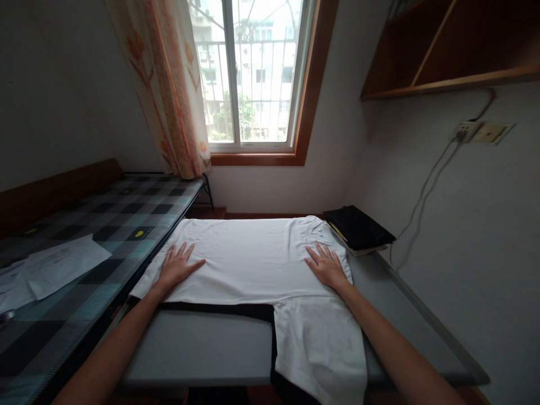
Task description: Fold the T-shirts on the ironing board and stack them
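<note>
A white T-shirt with black along its near edge lies spread sideways over the table. Its sleeve extends toward me and hangs past the table's front edge. On the left part of the cloth, my left hand rests flat with fingers spread. My right hand presses flat near the collar end at the right, fingers also apart. Neither hand grips the fabric. The shirt's far side runs along the back of the table, and its underside is hidden.
The grey table stands against the right wall. A black folder sits on papers at its back right corner. Left of it is a bed with a checked mattress and loose papers. Cables run down from a wall socket.
</note>
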Available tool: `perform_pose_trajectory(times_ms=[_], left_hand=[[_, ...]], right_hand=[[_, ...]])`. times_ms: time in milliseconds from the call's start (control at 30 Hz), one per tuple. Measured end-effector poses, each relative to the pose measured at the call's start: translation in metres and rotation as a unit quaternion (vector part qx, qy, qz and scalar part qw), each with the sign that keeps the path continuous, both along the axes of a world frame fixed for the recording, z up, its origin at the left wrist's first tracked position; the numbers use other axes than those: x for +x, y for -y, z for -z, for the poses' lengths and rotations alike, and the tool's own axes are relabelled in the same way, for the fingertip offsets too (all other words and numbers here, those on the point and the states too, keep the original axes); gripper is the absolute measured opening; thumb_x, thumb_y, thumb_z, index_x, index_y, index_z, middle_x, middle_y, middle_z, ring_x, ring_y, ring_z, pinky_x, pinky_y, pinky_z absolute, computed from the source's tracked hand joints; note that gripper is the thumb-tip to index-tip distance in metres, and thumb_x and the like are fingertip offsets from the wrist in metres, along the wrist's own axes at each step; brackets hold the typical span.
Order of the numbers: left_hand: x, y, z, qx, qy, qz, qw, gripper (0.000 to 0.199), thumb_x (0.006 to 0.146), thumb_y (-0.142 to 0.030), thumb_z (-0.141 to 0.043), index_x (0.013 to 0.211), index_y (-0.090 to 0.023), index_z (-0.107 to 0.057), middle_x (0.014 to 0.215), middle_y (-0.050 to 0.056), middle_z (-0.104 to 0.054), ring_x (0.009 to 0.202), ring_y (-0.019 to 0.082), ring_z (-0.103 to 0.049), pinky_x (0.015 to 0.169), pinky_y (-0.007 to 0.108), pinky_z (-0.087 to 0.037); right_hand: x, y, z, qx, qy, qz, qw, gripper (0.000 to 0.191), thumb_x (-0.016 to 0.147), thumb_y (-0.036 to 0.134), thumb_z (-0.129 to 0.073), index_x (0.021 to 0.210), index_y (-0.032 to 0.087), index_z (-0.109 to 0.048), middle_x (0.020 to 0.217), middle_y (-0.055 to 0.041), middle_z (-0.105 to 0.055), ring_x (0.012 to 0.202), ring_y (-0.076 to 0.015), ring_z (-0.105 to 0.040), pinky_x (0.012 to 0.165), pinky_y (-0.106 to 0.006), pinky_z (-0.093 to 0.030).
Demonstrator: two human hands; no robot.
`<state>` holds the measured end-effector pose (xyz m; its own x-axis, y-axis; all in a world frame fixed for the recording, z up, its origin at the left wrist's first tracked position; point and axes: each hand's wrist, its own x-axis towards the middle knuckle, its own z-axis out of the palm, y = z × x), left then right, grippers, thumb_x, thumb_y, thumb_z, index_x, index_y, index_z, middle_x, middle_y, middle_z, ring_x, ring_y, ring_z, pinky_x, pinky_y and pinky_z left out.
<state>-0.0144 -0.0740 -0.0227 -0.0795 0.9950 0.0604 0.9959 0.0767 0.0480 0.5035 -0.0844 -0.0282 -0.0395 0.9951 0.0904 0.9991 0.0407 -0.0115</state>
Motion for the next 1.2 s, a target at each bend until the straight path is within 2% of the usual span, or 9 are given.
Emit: perform_pose_trajectory(times_ms=[167,300,500,700,933,1200], left_hand=[[0.003,-0.015,0.002,0.015,0.002,-0.006,1.0,0.089,0.079,-0.078,-0.038,0.149,-0.024,-0.034,0.157,0.009,-0.03,0.144,0.039,-0.019,0.115,0.048,-0.017],[0.003,-0.016,0.004,0.026,-0.001,-0.004,1.0,0.085,0.081,-0.076,-0.037,0.149,-0.024,-0.036,0.157,0.008,-0.03,0.143,0.039,-0.022,0.115,0.047,-0.018],[0.004,-0.01,0.005,0.031,-0.013,0.01,0.999,0.073,0.089,-0.066,-0.031,0.149,-0.024,-0.035,0.157,0.008,-0.03,0.144,0.036,-0.023,0.116,0.046,-0.017],[0.008,0.004,-0.001,0.024,-0.013,0.02,0.999,0.066,0.093,-0.056,-0.03,0.149,-0.022,-0.035,0.156,0.008,-0.03,0.144,0.035,-0.022,0.115,0.048,-0.018],[0.011,0.02,-0.002,0.012,-0.007,0.031,0.999,0.063,0.094,-0.053,-0.028,0.149,-0.022,-0.034,0.157,0.009,-0.028,0.145,0.034,-0.021,0.114,0.05,-0.018],[0.011,0.021,-0.002,0.013,0.001,0.032,0.999,0.063,0.094,-0.054,-0.029,0.149,-0.022,-0.035,0.157,0.009,-0.028,0.145,0.034,-0.02,0.114,0.049,-0.019]], right_hand=[[-0.001,-0.02,-0.004,-0.012,-0.006,0.005,1.0,0.057,0.095,0.056,-0.03,0.148,0.036,-0.034,0.158,-0.0055,-0.026,0.145,-0.0307,-0.021,0.114,-0.049,-0.019],[-0.001,-0.023,-0.004,-0.008,-0.005,0.005,1.0,0.057,0.096,0.056,-0.03,0.148,0.035,-0.034,0.158,-0.005,-0.026,0.145,-0.0296,-0.021,0.114,-0.048,-0.02],[0.002,-0.023,-0.002,-0.005,0.0,0.005,1.0,0.058,0.096,0.055,-0.029,0.149,0.033,-0.035,0.158,-0.0062,-0.027,0.144,-0.0293,-0.022,0.114,-0.047,-0.02],[0.003,-0.024,0.002,0.004,-0.011,0.0,1.0,0.057,0.096,0.054,-0.029,0.148,0.032,-0.036,0.157,-0.0064,-0.029,0.144,-0.0292,-0.023,0.114,-0.049,-0.02],[0.005,-0.02,0.005,0.003,-0.006,0.002,1.0,0.057,0.096,0.051,-0.028,0.148,0.028,-0.037,0.157,-0.0078,-0.028,0.144,-0.0289,-0.023,0.115,-0.047,-0.02],[0.006,-0.013,0.005,0.006,-0.005,0.0,1.0,0.057,0.096,0.049,-0.029,0.148,0.027,-0.036,0.157,-0.0074,-0.028,0.144,-0.0277,-0.023,0.115,-0.048,-0.02]])
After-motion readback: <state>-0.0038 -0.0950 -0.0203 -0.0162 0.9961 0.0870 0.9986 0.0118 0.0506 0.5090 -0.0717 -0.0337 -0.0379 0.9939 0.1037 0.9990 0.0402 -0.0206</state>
